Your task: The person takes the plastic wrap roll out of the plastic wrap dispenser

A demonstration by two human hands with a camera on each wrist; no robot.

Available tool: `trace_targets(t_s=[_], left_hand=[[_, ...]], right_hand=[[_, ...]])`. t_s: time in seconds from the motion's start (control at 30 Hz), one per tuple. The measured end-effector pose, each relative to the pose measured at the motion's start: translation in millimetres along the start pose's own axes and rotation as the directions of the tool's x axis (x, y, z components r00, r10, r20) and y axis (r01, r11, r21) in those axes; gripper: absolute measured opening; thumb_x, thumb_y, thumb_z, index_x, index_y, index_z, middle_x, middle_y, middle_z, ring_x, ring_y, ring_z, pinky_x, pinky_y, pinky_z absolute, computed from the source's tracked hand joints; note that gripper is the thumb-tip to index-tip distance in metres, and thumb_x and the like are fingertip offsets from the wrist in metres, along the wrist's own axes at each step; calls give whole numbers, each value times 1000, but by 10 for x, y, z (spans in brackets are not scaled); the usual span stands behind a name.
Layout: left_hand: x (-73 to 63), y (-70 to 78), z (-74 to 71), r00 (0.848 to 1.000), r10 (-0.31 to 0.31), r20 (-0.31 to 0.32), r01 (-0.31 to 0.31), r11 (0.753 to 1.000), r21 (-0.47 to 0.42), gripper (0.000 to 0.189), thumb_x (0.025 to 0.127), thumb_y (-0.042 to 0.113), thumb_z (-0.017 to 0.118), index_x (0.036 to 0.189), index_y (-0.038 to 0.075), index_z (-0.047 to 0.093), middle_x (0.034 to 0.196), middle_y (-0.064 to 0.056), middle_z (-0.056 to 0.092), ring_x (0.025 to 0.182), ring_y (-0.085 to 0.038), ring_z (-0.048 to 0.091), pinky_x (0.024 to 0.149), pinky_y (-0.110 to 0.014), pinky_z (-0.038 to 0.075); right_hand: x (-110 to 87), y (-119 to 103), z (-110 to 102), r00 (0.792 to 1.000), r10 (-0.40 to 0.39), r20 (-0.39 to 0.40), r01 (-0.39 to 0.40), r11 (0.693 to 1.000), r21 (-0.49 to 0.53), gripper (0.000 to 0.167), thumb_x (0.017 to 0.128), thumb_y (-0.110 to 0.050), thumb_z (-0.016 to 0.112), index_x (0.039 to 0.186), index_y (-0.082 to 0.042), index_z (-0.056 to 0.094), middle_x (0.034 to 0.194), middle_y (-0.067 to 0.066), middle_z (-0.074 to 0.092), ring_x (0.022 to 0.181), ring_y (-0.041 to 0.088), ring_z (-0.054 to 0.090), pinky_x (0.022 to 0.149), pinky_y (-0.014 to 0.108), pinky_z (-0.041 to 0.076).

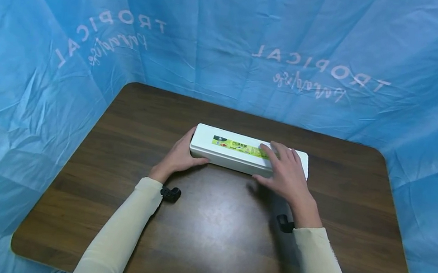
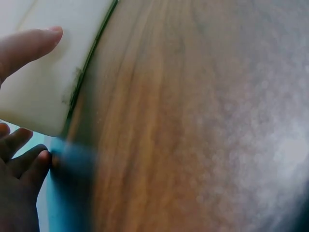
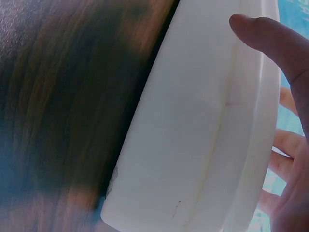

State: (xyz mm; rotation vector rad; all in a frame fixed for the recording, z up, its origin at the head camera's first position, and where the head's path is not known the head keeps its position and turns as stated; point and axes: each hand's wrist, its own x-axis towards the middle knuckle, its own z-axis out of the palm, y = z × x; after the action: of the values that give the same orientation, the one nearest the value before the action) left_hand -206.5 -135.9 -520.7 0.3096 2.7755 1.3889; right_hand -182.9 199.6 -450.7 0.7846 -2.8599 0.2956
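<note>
A long white box (image 1: 221, 150) with a green and yellow label, marked in small print like a cling film box, lies on the table. In the head view, my left hand (image 1: 180, 152) grips its left end. The left thumb (image 2: 34, 46) lies along the near side, and the other fingers go round the end. My right hand (image 1: 286, 172) is spread over the right part of the lid (image 3: 256, 145), covering part of the label. Its fingertips rest on top, while the thumb (image 3: 265, 36) points along the near side. The box's far side is hidden.
The dark wood-grain table (image 1: 119, 142) has rounded corners. Blue sheets (image 1: 214, 40) with white lettering hang round its back and sides. A black strap mount (image 1: 171, 194) sits on the left wrist, and another (image 1: 285, 223) on the right.
</note>
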Motion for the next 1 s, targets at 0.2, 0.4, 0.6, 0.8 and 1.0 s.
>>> trace_targets(t_s=[0.2, 0.4, 0.6, 0.8, 1.0], left_hand=[[7, -54, -46, 1000, -31, 1, 31, 999, 9, 112, 68, 43, 86, 154, 23, 16, 150, -1, 34, 131, -20, 37, 102, -47, 33], [22, -54, -59, 999, -32, 7, 32, 999, 19, 112, 67, 47, 85, 154, 23, 19, 149, -1, 35, 130, -21, 39, 101, -48, 35], [45, -29, -78, 999, -47, 10, 46, 999, 5, 114, 64, 46, 87, 154, 22, 20, 147, 0, 37, 128, -20, 40, 100, -47, 35], [87, -20, -109, 998, -59, 13, 60, 998, -28, 117, 61, 43, 90, 153, 17, 22, 144, -4, 41, 124, -23, 43, 98, -48, 36], [124, 0, -98, 997, -39, 67, 41, 999, -27, 118, 61, 46, 89, 153, 19, 20, 141, -3, 43, 120, -23, 46, 96, -47, 38]], right_hand=[[51, 3, 49, 1000, -16, 8, 16, 1000, -6, 87, 70, -57, 79, 144, -28, 44, 148, 13, 35, 135, 34, 30, 107, 59, 15], [38, 20, 94, 1000, -20, -1, 20, 1000, 1, 83, 72, -52, 80, 144, -28, 45, 149, 13, 35, 135, 34, 30, 107, 59, 17], [59, 46, 99, 1000, -20, -12, 20, 1000, 5, 75, 77, -41, 78, 143, -28, 46, 147, 12, 37, 134, 33, 32, 107, 58, 19], [111, 54, 47, 999, -40, -4, 40, 999, 11, 71, 78, -38, 77, 141, -26, 49, 143, 12, 42, 130, 32, 37, 106, 57, 23], [77, 70, -4, 999, -32, 33, 32, 999, -7, 70, 78, -39, 78, 141, -25, 50, 140, 13, 44, 126, 32, 40, 105, 55, 26]])
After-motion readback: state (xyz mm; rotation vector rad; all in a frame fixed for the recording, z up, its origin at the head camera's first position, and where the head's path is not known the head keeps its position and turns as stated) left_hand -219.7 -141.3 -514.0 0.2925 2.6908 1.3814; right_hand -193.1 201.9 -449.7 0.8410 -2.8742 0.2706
